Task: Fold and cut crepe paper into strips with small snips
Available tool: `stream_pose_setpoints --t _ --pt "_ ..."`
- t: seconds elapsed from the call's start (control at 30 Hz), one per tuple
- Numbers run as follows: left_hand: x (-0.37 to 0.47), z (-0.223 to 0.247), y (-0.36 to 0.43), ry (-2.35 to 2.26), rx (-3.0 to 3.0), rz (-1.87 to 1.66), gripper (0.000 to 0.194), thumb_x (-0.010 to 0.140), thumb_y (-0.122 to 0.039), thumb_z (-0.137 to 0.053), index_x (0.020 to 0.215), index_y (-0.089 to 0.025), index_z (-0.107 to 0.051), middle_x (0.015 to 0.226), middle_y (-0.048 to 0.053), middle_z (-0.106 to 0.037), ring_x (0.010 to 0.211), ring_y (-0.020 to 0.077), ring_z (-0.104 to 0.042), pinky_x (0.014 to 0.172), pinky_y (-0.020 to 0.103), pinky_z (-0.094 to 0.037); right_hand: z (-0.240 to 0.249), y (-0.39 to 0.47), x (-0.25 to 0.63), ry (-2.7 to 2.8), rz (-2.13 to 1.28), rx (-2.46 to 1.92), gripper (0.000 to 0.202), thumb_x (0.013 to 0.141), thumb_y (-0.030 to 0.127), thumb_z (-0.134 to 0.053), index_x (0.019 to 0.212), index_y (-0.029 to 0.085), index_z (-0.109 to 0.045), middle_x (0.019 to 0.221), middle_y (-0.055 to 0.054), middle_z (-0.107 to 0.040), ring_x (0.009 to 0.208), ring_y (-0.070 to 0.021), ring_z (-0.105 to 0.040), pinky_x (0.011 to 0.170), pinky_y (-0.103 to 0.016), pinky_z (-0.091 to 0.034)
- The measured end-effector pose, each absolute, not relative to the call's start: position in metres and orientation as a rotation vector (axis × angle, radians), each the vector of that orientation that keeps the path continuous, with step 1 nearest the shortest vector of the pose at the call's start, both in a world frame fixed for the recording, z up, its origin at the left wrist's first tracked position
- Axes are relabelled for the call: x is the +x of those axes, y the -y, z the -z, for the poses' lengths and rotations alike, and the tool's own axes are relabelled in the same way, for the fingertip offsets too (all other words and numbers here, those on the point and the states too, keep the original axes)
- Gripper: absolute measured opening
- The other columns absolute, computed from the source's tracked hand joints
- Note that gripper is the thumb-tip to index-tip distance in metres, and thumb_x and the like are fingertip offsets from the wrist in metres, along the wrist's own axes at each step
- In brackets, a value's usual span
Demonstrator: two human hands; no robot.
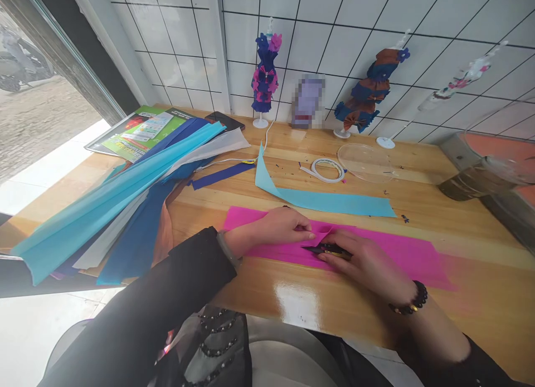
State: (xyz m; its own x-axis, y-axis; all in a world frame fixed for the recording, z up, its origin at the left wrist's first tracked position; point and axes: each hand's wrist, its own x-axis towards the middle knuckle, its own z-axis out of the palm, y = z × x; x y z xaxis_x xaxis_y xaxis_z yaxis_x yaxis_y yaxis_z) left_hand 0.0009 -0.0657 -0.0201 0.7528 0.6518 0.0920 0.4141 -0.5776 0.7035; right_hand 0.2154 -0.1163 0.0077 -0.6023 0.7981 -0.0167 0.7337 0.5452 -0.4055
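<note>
A long strip of bright pink crepe paper (401,253) lies along the front of the wooden table. My left hand (284,226) rests on it with curled fingers, pinching a raised fold of the paper. Closed in my right hand (359,256) is what looks like a black utility knife (334,250), its dark pointed tip facing left at the paper beneath that fold. The fingers partly cover its handle. Just behind the pink paper is a light blue paper strip (334,202), its left end curling upward.
Colored paper sheets (125,192) are piled at the left, beside a green booklet (142,131). White tape (328,170), a clear plastic lid (368,163) and a dark blue strip (223,175) lie farther back. Decorated stands (265,78) line the tiled wall; a jar (476,178) is at right.
</note>
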Motion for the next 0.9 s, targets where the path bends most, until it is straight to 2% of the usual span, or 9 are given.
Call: stream_pose_setpoints --t 0.2,0.73,0.9 --pt "0.001 0.019 0.066 -0.804 2.247 -0.456 0.032 0.085 -0.04 -0.044 0.07 -0.016 -0.06 0.06 -0.003 -0.054 0.057 0.0084 -0.043 0.055 0.019 -0.029 -0.006 0.116 0.214 2.595 -0.608 -1.269 0.026 0.085 0.04 -0.047 0.099 0.023 -0.061 0.092 -0.006 -0.066 0.081 -0.0178 -0.062 0.068 -0.031 -0.049" --pt "0.001 0.022 0.065 -0.796 2.264 -0.483 0.033 0.084 -0.039 -0.044 0.062 -0.015 -0.054 0.054 -0.004 -0.045 0.053 0.0074 -0.038 0.052 0.02 -0.026 0.002 0.115 0.216 2.557 -0.649 -1.264 0.025 0.085 0.041 -0.047 0.095 0.023 -0.062 0.087 -0.004 -0.067 0.075 -0.0158 -0.062 0.064 -0.027 -0.048" --pt "0.001 0.021 0.065 -0.794 2.264 -0.467 0.032 0.084 -0.039 -0.043 0.064 -0.016 -0.054 0.055 -0.004 -0.046 0.054 0.0077 -0.039 0.052 0.02 -0.026 0.004 0.115 0.217 2.555 -0.65 -1.283 0.024 0.085 0.041 -0.047 0.095 0.023 -0.061 0.088 -0.004 -0.067 0.078 -0.0165 -0.062 0.066 -0.028 -0.048"
